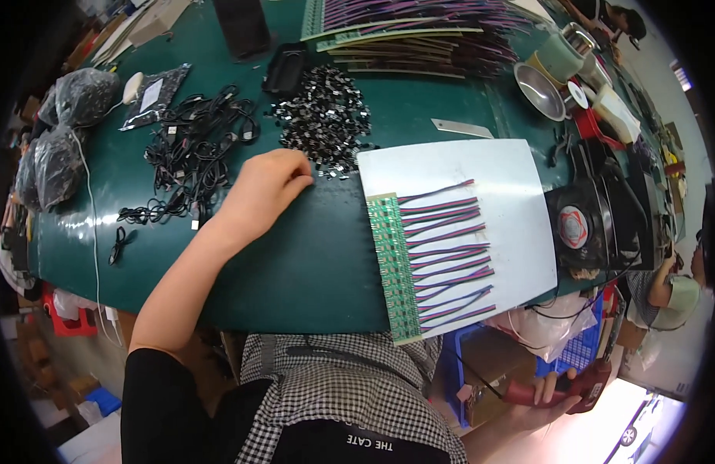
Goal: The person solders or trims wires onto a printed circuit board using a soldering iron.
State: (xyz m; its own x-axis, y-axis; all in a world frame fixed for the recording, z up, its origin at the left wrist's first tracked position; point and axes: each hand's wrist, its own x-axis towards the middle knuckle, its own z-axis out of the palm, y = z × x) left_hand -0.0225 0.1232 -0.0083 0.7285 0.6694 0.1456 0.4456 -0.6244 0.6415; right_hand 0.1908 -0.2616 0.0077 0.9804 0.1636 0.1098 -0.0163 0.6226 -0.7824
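My left hand rests on the green table at the near edge of a pile of small black and silver parts. Its fingers are curled and pressed together; anything between them is hidden. Low on the right, beside the table, my right hand is wrapped round a red handheld power tool. A green circuit board panel lies along the left side of a white sheet. From the panel, several bundles of thin coloured wires stretch rightward across the sheet.
Coiled black cables lie left of the pile. A stack of wired panels fills the far side. A blade, a metal bowl and a black bag-like item are on the right. Other people sit farther off.
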